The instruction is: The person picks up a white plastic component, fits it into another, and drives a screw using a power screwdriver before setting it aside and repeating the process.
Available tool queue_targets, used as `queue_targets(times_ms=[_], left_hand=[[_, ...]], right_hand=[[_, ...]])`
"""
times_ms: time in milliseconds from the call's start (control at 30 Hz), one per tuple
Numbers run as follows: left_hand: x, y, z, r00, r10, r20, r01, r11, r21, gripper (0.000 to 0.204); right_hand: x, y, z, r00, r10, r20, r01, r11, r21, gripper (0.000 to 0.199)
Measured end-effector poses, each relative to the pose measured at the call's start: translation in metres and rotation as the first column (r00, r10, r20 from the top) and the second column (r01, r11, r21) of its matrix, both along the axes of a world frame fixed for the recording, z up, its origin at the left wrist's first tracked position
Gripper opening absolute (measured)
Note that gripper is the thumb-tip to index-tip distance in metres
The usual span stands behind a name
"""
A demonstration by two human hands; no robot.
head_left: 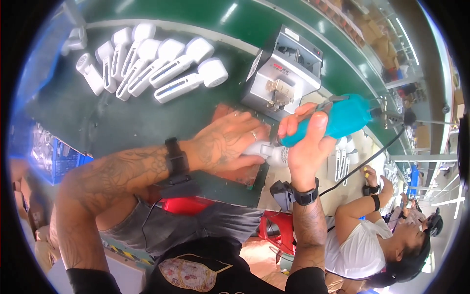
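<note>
My left hand (229, 141) is closed around a white handheld fan (280, 155), holding it low over a reddish-brown mat (234, 177). The fan's round grilled head points to the right, and much of its handle is hidden under my fingers. A teal electric screwdriver (342, 117) lies in the grip of my right hand (311, 139). Its nose end is close to the fan, beside my left fingers; whether the bit touches the fan cannot be made out. A black cable runs near the screwdriver's back end.
Several white handheld fans (177, 87) lie in a row at the far left of the green bench (127, 128). Behind my hands stands a grey screw feeder (283, 73). More white fans (341, 161) lie to the right, near a co-worker (364, 240). A blue crate (66, 159) is at left.
</note>
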State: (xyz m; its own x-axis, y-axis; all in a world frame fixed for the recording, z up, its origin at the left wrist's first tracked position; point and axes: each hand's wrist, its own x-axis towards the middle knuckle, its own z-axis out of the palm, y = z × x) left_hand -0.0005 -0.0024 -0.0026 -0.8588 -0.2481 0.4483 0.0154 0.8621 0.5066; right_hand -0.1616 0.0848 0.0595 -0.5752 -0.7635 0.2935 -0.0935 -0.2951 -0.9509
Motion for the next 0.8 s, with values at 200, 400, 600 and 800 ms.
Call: queue_targets(times_ms=[200, 400, 600, 800], left_hand=[[-0.001, 0.003, -0.002, 0.998, 0.062, 0.004, -0.062, 0.998, -0.014, 0.046], [-0.003, 0.003, -0.002, 1.0, 0.027, 0.011, -0.027, 1.0, 0.004, 0.048], [-0.001, 0.004, 0.002, 0.999, 0.033, -0.041, -0.031, 0.999, 0.042, 0.04], [-0.002, -0.005, 0.001, 0.998, -0.03, 0.047, 0.024, 0.993, 0.12, 0.037]], right_hand=[[-0.011, -0.045, 0.026, 0.989, -0.107, -0.098, 0.089, 0.981, -0.174, 0.046], [-0.016, -0.064, 0.012, 0.991, -0.082, -0.105, 0.059, 0.977, -0.206, 0.038], [-0.012, -0.057, 0.018, 0.989, -0.047, -0.139, 0.029, 0.991, -0.132, 0.035], [0.004, 0.01, 0.025, 1.0, -0.023, 0.006, 0.024, 0.993, -0.119, 0.049]])
